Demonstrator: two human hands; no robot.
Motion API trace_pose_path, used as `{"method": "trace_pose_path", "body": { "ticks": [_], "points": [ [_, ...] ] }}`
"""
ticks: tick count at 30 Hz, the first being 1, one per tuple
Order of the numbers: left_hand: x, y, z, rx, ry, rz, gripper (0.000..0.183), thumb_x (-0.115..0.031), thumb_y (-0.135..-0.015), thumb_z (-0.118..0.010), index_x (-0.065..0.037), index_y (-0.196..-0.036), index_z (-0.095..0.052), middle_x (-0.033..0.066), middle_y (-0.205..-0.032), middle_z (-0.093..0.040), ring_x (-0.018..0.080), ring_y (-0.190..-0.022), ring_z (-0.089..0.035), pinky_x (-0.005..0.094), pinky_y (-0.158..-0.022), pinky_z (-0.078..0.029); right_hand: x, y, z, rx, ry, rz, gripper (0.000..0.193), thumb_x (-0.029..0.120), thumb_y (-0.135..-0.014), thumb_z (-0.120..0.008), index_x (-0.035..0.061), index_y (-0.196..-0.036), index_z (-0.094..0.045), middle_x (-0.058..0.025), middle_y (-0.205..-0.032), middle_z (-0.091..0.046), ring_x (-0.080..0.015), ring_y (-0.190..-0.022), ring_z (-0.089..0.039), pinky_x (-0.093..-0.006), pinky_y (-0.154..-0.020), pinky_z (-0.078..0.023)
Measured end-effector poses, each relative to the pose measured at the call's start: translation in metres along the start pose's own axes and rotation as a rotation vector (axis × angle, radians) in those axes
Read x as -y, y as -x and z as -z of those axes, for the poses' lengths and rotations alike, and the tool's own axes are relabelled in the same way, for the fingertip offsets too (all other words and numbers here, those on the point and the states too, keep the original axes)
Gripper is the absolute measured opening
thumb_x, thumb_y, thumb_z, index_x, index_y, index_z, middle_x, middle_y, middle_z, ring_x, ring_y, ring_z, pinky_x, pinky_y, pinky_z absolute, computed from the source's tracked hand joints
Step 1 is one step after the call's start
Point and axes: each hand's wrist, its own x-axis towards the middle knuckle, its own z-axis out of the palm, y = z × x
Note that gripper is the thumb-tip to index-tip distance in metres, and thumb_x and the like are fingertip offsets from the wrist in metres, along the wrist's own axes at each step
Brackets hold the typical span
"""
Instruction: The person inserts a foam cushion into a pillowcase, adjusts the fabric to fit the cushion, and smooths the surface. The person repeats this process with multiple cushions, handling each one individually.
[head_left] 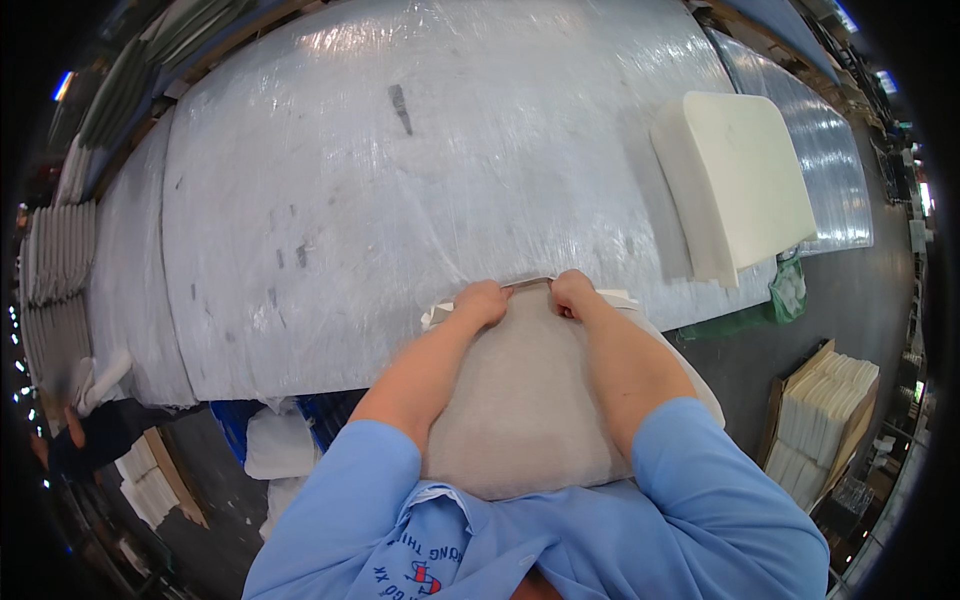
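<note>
A grey-beige fabric cushion cover [525, 400] lies against my body and reaches up to the table edge. White padding [620, 298] shows beside its far end, and more white material sticks out along its right side. My left hand [484, 302] is closed on the left part of the cover's far edge. Close by, my right hand [573, 293] has its fingers curled on the same edge, further right. Between the two hands the edge is drawn into a narrow, slightly raised strip. The fingertips are partly hidden in the fabric.
A wide table [420, 180] wrapped in clear plastic film spans the front. On its right stands a cream foam seat pad [745, 180]. Green netting [788, 290] hangs at the right corner. A carton of white pads [825, 410] sits on the floor; another person [85, 435] is at far left.
</note>
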Motion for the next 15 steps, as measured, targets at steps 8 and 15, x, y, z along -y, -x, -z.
{"method": "trace_pose_path", "body": {
  "ticks": [8,15],
  "points": [
    [-0.008,-0.003,-0.008,-0.231,-0.010,0.054,0.054,-0.047,-0.112,-0.043,-0.004,-0.108,-0.076,0.0233,-0.109,-0.076,0.0431,-0.103,-0.073,0.0541,-0.089,-0.056,0.019,0.041,-0.008,-0.474,-0.206,0.083,0.030,0.025,-0.097,-0.065,0.0007,-0.110,-0.077,-0.0250,-0.115,-0.075,-0.0452,-0.111,-0.070,-0.0509,-0.097,-0.053],
    [-0.003,-0.019,-0.007,-0.251,0.023,0.067,0.055,-0.046,-0.112,-0.042,-0.004,-0.099,-0.073,0.0223,-0.098,-0.076,0.0443,-0.094,-0.072,0.0556,-0.085,-0.055,0.033,0.033,-0.012,-0.565,-0.223,0.100,0.025,0.023,-0.097,-0.064,0.0042,-0.106,-0.076,-0.0247,-0.111,-0.075,-0.0458,-0.108,-0.070,-0.0522,-0.094,-0.054]
  ]
}}
